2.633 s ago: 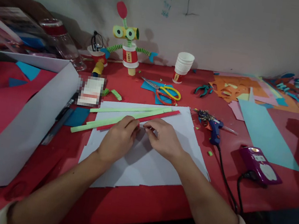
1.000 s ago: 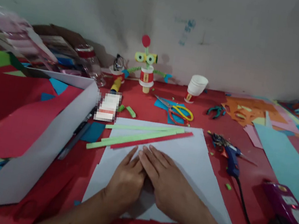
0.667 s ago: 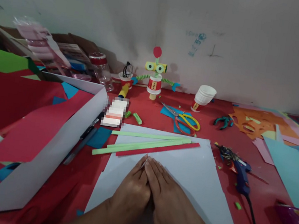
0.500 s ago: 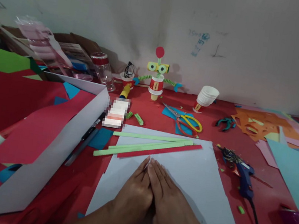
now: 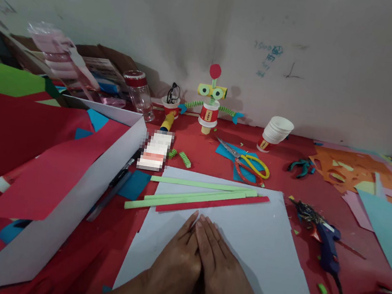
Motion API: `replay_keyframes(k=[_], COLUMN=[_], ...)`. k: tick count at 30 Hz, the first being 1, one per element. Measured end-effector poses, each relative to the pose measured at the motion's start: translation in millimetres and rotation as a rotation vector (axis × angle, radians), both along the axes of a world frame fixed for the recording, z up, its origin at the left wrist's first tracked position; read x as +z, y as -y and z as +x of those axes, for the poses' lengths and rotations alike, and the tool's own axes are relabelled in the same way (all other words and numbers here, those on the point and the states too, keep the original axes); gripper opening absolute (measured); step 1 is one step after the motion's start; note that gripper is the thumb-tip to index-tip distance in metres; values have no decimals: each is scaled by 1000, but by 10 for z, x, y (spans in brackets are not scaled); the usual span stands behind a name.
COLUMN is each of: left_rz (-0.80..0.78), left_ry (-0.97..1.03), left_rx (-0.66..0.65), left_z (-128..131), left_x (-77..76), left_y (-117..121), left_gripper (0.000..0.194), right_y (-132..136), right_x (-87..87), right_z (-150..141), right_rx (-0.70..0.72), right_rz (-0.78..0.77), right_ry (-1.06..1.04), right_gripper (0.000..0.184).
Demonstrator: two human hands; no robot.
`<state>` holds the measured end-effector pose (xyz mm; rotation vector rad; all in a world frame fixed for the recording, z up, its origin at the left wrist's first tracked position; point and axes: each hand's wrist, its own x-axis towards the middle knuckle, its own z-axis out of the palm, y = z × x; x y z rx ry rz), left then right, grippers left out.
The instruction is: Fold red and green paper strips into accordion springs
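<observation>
My left hand (image 5: 174, 264) and my right hand (image 5: 223, 274) rest together on a white board (image 5: 267, 261), tented with their fingertips meeting. The right fingers lie stretched side by side and partly cover the left ones. The left index finger points forward. No object shows in either hand, though the palms are hidden. Just beyond the fingertips, several pale green paper strips (image 5: 188, 199) and a red paper strip (image 5: 213, 203) lie across the board's far end, some sticking out past its left edge.
Behind the board are scissors (image 5: 240, 158), a paper-cup figure (image 5: 208, 114), stacked cups (image 5: 275, 132) and pleated green paper pieces (image 5: 184, 159). At right lie a corded glue gun (image 5: 330, 246), pliers (image 5: 301, 168) and coloured paper (image 5: 390, 230). A white-walled box (image 5: 58, 205) holds paper at left.
The view has shifted slightly, so the scene sits a little further right and lower. My hands keep the same pose, and the strips have not moved on the board.
</observation>
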<state>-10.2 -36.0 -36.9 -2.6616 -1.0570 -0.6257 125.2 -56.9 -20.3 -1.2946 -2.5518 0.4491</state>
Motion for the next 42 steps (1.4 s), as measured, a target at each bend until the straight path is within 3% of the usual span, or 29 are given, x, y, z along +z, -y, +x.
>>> replay_keyframes(k=[9,15,20,23,26,29,33,39,42], left_rz=[24,68,-12,-205,-216,-247,-540,-1143,-1252], left_ry=[-74,-33,41,158,214,291,552,1188,1348], left_rx=[19,54,23,-6,-11,-16,108,180,204], left_z=[9,38,-1,-72,-138,-160,-150,-179,-208], left_x=[10,-38,-7,105,178,162,168,289,315], left_y=[13,3,-69,-124,-172,-221,-271,-376,-413], left_gripper=[46,41,36,32,37,35,22,14,17], right_y=[-26,-104,-245,-353,-425,-464,-472,-429,-398], right_x=[26,216,292,284,303,300,264,241,242], right_z=[-29,-105,-23,155,307,358,333,237,183], right_rx=[-2,-5,-27,-105,-299,-381,-348,-315,-275], right_rz=[68,77,12,8,156,198,64,-129,-271], right_ry=[76,151,28,-150,-246,-269,-297,-516,-603], right_gripper=[89,81,71,65,56,50,48,38,46])
